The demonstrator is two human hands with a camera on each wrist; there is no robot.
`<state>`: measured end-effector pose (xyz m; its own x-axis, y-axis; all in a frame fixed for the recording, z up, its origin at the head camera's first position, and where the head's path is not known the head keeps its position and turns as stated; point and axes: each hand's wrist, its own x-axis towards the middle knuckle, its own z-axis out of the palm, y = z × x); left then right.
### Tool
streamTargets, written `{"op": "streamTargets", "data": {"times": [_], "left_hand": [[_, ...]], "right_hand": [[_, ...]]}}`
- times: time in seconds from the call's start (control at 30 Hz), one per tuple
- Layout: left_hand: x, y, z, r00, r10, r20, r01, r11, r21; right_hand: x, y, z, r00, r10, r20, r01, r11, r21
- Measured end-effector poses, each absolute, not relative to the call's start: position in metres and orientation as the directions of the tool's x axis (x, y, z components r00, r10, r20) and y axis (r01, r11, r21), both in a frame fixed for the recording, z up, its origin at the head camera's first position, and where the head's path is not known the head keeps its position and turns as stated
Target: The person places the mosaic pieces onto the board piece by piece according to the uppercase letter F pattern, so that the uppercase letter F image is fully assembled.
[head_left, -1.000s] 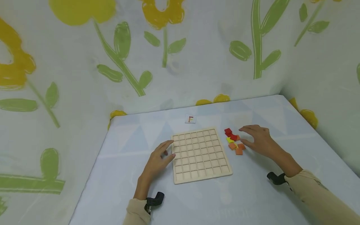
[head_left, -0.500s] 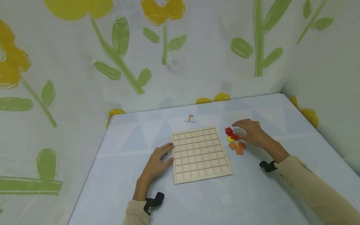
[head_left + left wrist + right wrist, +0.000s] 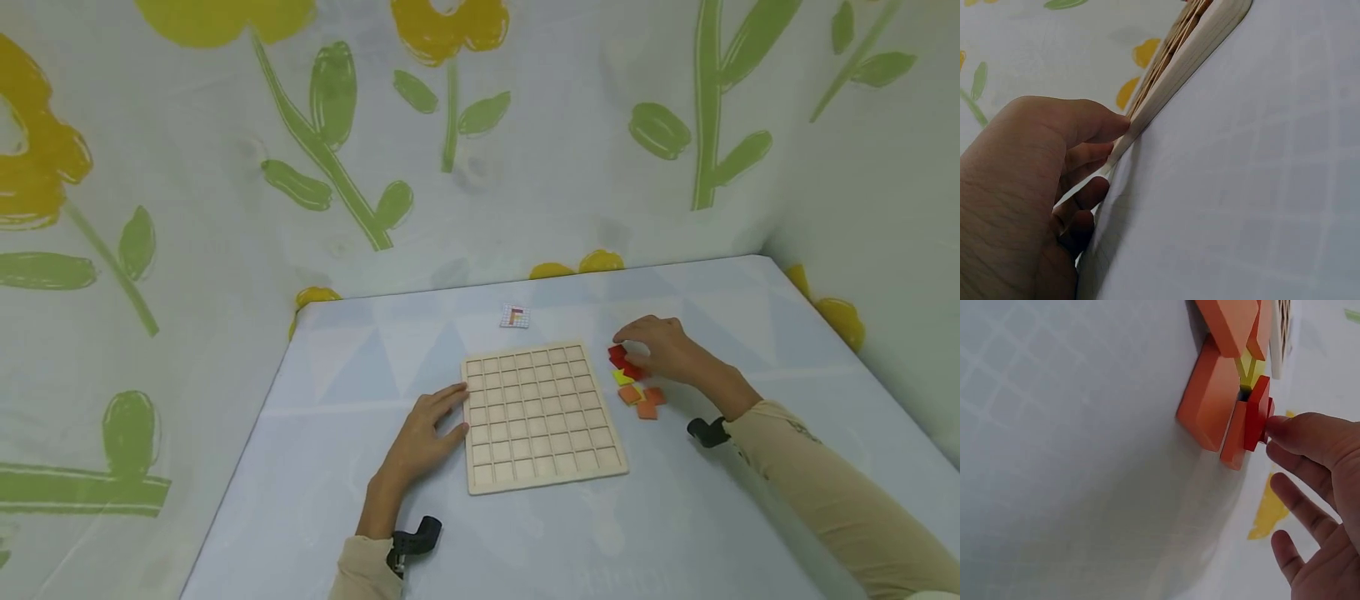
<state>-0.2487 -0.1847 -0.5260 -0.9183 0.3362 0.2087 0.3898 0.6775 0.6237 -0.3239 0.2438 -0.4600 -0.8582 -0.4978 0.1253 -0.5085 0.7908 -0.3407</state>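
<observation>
Spanning the red tiles (image 3: 617, 353) right of the head view's centre, my right hand (image 3: 667, 350), thumb and index parted with no tile visibly gripped, could drag adjoining orange tiles (image 3: 647, 411) because these overlap.

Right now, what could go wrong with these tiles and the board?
The flat red square tiles lie in an overlapping cluster, so the right hand might drag along an extra one. Flat orange square tiles sit close by and could get knocked. The left hand is at the edge of the pale wooden grid board, so a push might shift it.
</observation>
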Motion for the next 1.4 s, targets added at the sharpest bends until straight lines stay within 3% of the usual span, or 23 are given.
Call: {"op": "streamTargets", "data": {"times": [0.27,0.57,1.4], "left_hand": [[-0.246,-0.181,-0.522,-0.919,0.337,0.205,0.388,0.679,0.624],[-0.25,-0.18,-0.519,-0.902,0.369,0.223,0.426,0.683,0.593],[-0.251,-0.187,-0.524,-0.907,0.359,0.22,0.415,0.674,0.612]], "right_hand": [[-0.328,0.244,-0.464,-0.864,-0.491,0.111,-0.499,0.807,-0.316],[-0.325,0.243,-0.461,-0.841,-0.494,0.218,-0.54,0.783,-0.31],[-0.32,0.187,-0.454,-0.8,-0.533,0.273,-0.599,0.71,-0.369]]}}
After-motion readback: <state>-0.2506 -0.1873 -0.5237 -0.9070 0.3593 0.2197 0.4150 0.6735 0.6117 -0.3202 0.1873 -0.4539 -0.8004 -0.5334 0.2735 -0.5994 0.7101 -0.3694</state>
